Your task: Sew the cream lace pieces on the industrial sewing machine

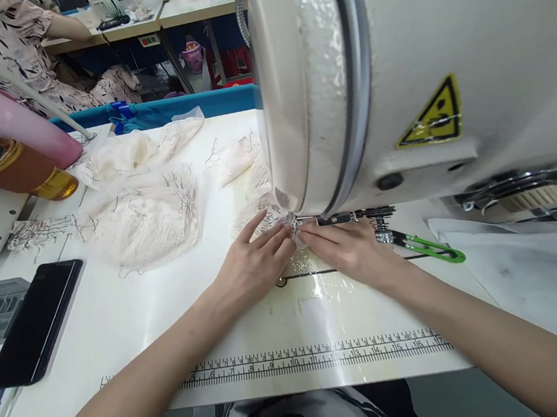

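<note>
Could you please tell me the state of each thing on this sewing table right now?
Left hand, flat, fingers spread, pressing the lace piece.
Right hand, flat, fingers on the lace piece's right edge.
Lace pile, crumpled, loose, left of the hands.
Phone, lying flat, screen dark.
Thread snips, lying on the table, untouched.

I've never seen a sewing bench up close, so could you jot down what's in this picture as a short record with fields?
Left hand: flat, fingers out, pressing the lace piece at the needle
Right hand: flat on the same lace, close beside the left
Machine: white sewing machine, head over both hands
Right of hands: green thread snips on the table
Left side: lace heap, black phone, pink bottle
Front edge: printed ruler strip
Background: another person at a bench
</note>
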The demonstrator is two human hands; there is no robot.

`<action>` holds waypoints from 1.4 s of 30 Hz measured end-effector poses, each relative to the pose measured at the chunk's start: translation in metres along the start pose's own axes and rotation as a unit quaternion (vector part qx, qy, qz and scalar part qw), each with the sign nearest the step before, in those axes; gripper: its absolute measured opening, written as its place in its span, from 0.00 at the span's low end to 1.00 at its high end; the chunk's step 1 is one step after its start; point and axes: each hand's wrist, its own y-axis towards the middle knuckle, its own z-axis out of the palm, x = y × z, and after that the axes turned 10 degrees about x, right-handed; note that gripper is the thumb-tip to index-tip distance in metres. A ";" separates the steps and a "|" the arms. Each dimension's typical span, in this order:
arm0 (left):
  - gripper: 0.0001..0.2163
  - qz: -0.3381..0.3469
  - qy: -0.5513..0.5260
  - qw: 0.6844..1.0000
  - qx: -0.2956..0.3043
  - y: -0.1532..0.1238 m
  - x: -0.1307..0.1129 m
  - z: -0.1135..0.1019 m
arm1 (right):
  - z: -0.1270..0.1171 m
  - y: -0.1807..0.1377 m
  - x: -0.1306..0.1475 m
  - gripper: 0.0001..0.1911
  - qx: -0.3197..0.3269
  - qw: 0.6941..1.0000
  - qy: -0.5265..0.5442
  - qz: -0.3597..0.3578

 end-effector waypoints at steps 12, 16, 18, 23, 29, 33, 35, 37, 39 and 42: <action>0.14 -0.069 -0.052 0.996 -0.020 -0.004 -0.002 0.001 | -0.005 0.012 0.005 0.03 -0.030 0.992 0.124 0.004; 0.06 -0.071 -0.055 0.995 -0.042 -0.008 0.001 -0.001 | -0.007 0.014 0.005 0.04 -0.032 0.973 0.226 -0.039; 0.03 -0.022 -0.028 0.997 -0.062 -0.009 0.003 -0.002 | -0.008 0.012 0.004 0.06 -0.022 0.972 0.230 -0.047; 0.06 0.034 0.037 0.994 -0.097 -0.009 0.004 -0.005 | -0.012 0.009 0.003 0.03 -0.035 0.973 0.216 -0.073; 0.08 0.077 0.060 0.988 -0.117 -0.009 0.003 -0.007 | -0.017 0.014 0.005 0.01 -0.050 0.971 0.211 -0.101; 0.09 0.086 0.059 0.987 -0.123 -0.009 0.002 -0.007 | -0.020 0.016 0.006 0.03 -0.053 0.967 0.213 -0.131; 0.09 0.102 0.046 0.987 -0.118 -0.009 0.003 -0.007 | -0.020 0.016 0.006 0.04 -0.052 0.963 0.220 -0.147; 0.06 0.113 0.021 0.989 -0.097 -0.009 0.004 -0.006 | -0.020 0.016 0.006 0.04 -0.055 0.962 0.217 -0.155; 0.04 0.097 -0.013 0.993 -0.061 -0.009 0.005 -0.004 | -0.018 0.015 0.005 0.04 -0.064 0.964 0.205 -0.158; 0.17 0.052 -0.054 0.997 0.003 -0.010 0.006 0.001 | -0.015 0.013 0.006 0.05 -0.064 0.966 0.196 -0.157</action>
